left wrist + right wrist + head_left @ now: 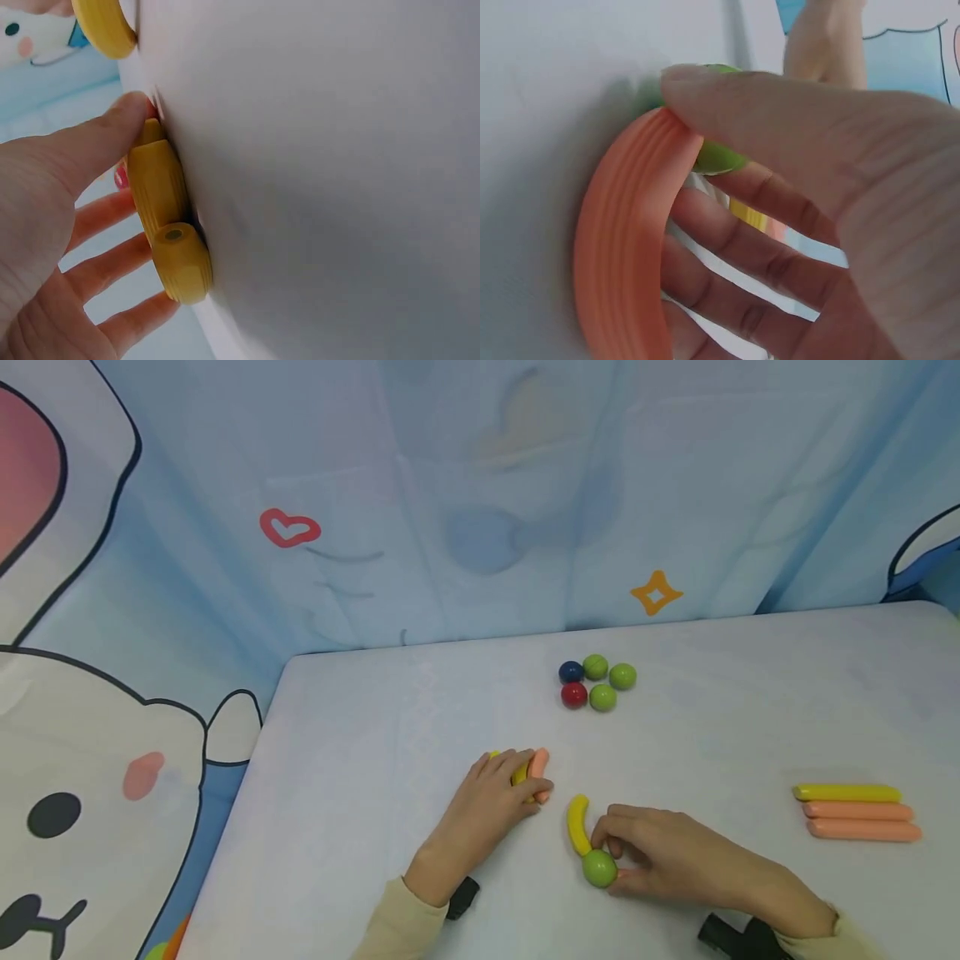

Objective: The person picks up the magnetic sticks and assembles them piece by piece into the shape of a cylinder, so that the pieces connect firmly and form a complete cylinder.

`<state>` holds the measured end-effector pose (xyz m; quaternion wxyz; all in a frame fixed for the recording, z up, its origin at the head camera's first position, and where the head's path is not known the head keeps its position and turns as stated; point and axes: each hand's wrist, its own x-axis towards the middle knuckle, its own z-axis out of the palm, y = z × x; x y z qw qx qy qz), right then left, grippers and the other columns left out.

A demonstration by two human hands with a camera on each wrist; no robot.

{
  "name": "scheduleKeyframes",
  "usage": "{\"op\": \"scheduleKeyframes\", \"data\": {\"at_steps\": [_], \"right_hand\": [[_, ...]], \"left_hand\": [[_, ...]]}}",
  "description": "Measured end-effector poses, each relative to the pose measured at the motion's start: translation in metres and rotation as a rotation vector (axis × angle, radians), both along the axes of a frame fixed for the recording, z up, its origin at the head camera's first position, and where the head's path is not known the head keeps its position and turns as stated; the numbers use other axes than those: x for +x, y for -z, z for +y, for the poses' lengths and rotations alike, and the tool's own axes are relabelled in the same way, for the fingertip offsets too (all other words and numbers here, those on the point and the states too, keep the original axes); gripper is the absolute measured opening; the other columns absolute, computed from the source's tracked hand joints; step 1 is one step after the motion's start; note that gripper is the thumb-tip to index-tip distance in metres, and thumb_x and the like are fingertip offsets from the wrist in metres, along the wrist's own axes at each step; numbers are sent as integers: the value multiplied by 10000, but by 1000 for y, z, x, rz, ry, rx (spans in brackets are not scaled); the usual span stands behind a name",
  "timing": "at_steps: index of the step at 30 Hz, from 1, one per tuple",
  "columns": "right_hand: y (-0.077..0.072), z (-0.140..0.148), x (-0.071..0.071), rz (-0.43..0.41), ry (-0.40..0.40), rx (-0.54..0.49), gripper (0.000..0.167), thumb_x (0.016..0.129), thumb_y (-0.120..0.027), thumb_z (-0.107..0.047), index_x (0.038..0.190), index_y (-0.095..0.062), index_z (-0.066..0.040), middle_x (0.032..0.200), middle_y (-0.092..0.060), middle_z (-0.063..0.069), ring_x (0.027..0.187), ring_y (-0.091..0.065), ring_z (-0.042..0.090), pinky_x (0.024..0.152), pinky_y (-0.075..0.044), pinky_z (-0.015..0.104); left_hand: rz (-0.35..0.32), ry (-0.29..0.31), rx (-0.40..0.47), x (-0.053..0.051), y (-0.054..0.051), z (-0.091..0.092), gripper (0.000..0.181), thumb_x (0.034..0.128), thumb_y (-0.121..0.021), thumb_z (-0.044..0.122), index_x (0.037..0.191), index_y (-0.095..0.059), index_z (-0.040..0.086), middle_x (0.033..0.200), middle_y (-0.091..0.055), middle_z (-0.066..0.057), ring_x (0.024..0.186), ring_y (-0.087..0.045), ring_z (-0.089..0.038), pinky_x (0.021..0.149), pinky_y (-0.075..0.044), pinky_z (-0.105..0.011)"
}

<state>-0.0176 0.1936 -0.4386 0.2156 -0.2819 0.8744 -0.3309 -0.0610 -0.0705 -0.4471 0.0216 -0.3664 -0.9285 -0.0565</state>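
My left hand [491, 806] holds a small cluster of short sticks on the table, thumb on one side and fingers on the other. Yellow sticks [159, 180] and an orange stick [537, 774] show in it; the fingers partly hide them. A green ball [599, 868] is pinched between thumb and index finger of my right hand [675, 856], touching the lower end of a curved yellow piece [577, 825]. Under the right palm a curved orange piece [626, 232] lies beside the ball, hidden from the head view.
Farther back sit several balls: a blue ball [571, 672], a red ball [574, 695] and green balls [603, 697]. To the right lie a straight yellow stick [847, 792] and two orange sticks [862, 830]. A patterned blue curtain [465, 568] hangs behind the white table [337, 735].
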Motion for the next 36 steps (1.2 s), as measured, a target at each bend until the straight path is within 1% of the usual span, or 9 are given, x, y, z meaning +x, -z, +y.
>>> {"op": "scheduleKeyframes", "data": {"at_steps": [7, 10, 13, 16, 19, 21, 27, 31, 36], "right_hand": [[-9, -3, -26, 39, -20, 11, 292, 852, -878, -188, 1097, -722, -223, 904, -562, -166, 790, -514, 19, 674, -486, 225], [-9, -4, -35, 105, -49, 25, 303, 848, -874, -145, 1110, -745, -224, 940, -584, -183, 841, -527, 40, 750, -511, 270], [-8, -3, -40, 170, -78, 34, 313, 841, -875, -123, 1112, -761, -231, 971, -614, -207, 877, -532, 45, 816, -512, 321], [-6, -1, -42, 197, -78, 27, 299, 838, -878, -126, 1094, -768, -233, 954, -622, -224, 864, -527, 33, 816, -490, 326], [-4, 3, -42, 230, -75, 7, 280, 826, -894, -136, 1061, -770, -225, 936, -624, -222, 860, -534, 29, 805, -486, 326], [-3, 5, -42, 244, -72, 2, 267, 818, -904, -144, 1031, -769, -231, 939, -626, -218, 874, -547, 32, 807, -506, 325], [-1, 10, -40, 247, -69, 5, 223, 819, -915, -191, 932, -743, -275, 945, -604, -211, 899, -514, 40, 778, -521, 290], [-1, 12, -38, 252, -69, -7, 207, 827, -912, -202, 919, -743, -278, 945, -596, -206, 898, -502, 39, 764, -517, 271], [1, 12, -36, 277, -64, -3, 203, 825, -914, -212, 921, -750, -284, 948, -595, -208, 907, -501, 41, 772, -521, 286]], "left_hand": [[31, -23, 56, -3, 0, -22, 333, 964, -757, 349, 1281, -726, 252, 1452, -586, -65, 1316, -564, -261, 1138, -450, -477], [38, -43, 77, 2, -2, -22, 391, 932, -803, 340, 1295, -724, 216, 1446, -580, -84, 1327, -557, -269, 1159, -431, -461], [33, -43, 131, 10, -6, -13, 429, 927, -817, 335, 1309, -719, 167, 1406, -585, -100, 1295, -575, -253, 1138, -454, -391], [17, 19, 179, 19, -9, 0, 388, 969, -771, 339, 1299, -722, 142, 1365, -600, -83, 1248, -598, -211, 1087, -482, -300], [3, 92, 187, 24, -8, 11, 329, 1007, -718, 349, 1258, -748, 139, 1358, -613, -50, 1232, -599, -172, 1073, -472, -243], [6, 123, 177, 25, -6, 16, 303, 1016, -704, 341, 1232, -764, 136, 1349, -619, -33, 1232, -589, -156, 1078, -456, -224], [-7, 144, 199, 21, 1, 18, 250, 1009, -708, 296, 1165, -784, 117, 1304, -627, -15, 1178, -613, -128, 1036, -460, -160], [-23, 145, 209, 20, 2, 19, 250, 1003, -713, 286, 1157, -787, 103, 1288, -629, -23, 1153, -628, -117, 1006, -452, -107], [-35, 145, 210, 21, 2, 21, 253, 992, -734, 288, 1153, -794, 103, 1280, -641, -18, 1134, -636, -108, 1009, -454, -113]]}}
